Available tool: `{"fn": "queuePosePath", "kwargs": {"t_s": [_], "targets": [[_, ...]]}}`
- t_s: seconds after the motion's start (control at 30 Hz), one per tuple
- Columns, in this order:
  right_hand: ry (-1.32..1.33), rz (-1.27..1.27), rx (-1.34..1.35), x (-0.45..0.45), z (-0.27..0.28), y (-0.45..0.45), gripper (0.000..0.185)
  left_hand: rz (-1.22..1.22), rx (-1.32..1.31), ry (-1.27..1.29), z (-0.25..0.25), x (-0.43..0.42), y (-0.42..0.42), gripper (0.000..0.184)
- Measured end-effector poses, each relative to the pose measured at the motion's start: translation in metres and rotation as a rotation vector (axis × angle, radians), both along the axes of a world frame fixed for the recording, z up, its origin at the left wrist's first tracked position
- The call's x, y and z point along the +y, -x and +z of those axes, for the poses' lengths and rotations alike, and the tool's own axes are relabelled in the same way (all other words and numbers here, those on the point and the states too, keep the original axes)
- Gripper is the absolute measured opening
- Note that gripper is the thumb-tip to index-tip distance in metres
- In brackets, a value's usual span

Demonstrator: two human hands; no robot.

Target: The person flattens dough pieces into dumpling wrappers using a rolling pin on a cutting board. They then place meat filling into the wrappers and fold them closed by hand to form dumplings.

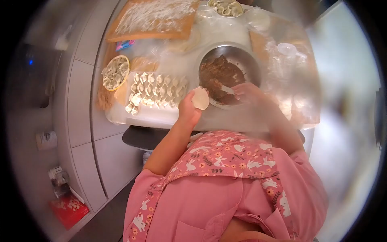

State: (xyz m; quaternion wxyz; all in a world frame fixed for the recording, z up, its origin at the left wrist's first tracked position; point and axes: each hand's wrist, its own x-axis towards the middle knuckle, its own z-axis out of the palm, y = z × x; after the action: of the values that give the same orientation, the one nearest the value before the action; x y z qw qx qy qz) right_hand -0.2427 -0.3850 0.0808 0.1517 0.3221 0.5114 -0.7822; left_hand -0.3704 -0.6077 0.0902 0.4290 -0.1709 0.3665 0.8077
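Bowl (253, 66) of shiny round steel, I notice, has ample brown minced filling (217, 72) left. At its nine o'clock, rows of pale folded dumplings (150, 88) look finished. At eight, the left hand (189, 109) pinches a round cream dough wrapper (200, 99), visible face bare; near five, the right hand (246, 92) grips a pale flat-bladed spatula (227, 89) at the filling.
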Motion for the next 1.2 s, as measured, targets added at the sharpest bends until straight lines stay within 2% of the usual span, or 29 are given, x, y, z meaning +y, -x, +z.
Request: {"fn": "queuePosePath", "kwargs": {"t_s": [0.1,0.17,0.2,0.27,0.3,0.37,0.57,0.8,0.93,1.13,1.2], "targets": [[-0.019,-0.02,0.144,-0.005,0.007,-0.006,0.033,-0.035,-0.039,-0.087,-0.007,0.026,0.001,0.034],[-0.626,0.019,0.202,-0.028,0.044,-0.009,0.034,-0.042,-0.054,-0.16,0.0,0.041,-0.002,0.035],[-0.631,0.011,0.2,-0.033,0.041,-0.014,0.034,-0.046,-0.072,-0.23,0.005,0.047,-0.002,0.036],[-1.128,-0.06,0.53,-0.042,0.031,-0.023,0.037,-0.077,-0.079,-0.245,0.011,0.056,-0.001,0.037],[-1.131,-0.066,0.527,-0.049,0.043,-0.024,0.037,-0.099,-0.087,-0.256,0.012,0.059,-0.001,0.038],[-1.561,0.144,0.274,-0.064,0.077,-0.022,0.044,-0.091,-0.101,-0.267,0.013,0.064,0.001,0.037],[-1.709,0.251,0.291,-0.087,0.076,-0.019,0.053,-0.029,-0.139,-0.295,0.018,0.069,0.007,0.038],[-1.586,0.059,0.312,-0.084,0.071,-0.018,0.047,0.015,-0.163,-0.305,0.01,0.067,0.013,0.04],[-1.532,0.194,0.228,-0.092,0.087,-0.018,0.044,0.044,-0.186,-0.305,0.013,0.07,0.011,0.041],[-1.567,0.032,0.356,-0.086,0.065,-0.015,0.045,0.009,-0.114,-0.259,0.019,0.067,0.008,0.038],[-1.579,0.204,0.305,-0.085,0.072,-0.014,0.049,-0.021,-0.107,-0.245,0.02,0.068,0.006,0.037]]}}
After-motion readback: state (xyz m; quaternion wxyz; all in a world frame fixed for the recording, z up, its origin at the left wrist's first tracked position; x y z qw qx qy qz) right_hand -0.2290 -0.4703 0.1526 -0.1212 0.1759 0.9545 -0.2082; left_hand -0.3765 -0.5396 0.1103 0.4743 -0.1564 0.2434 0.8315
